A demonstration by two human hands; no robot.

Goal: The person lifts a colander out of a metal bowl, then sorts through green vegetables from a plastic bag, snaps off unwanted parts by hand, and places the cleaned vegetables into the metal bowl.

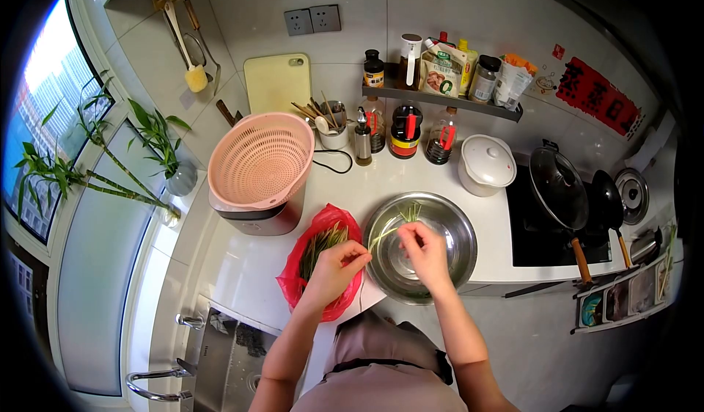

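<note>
Your two hands work close together over the white counter, between a red plastic bag and a steel bowl. Your left hand is at the bag's right side, its thumb and fingertips drawn together at the bowl's left rim; you cannot tell from this view whether they grip anything. Your right hand is above the bowl, thumb and forefinger pinched on one end of a thin pale-green stem, which slants down toward your left fingertips. The red plastic bag lies with its mouth open in front of you, and a bundle of long green stems fills it, partly covered by your left hand. The steel bowl stands just to the right of the bag, with a few short green pieces near its far side, beyond your right hand. Past the bag, to the left, a pink colander is set tilted on top of a dark-sided appliance. Beyond the bowl, to the right, a white lidded pot stands beside the black cooktop, where a lidded pan rests. Along the wall are a pale cutting board and a dark shelf holding jars and packets, and the sink is below, at your left.
</note>
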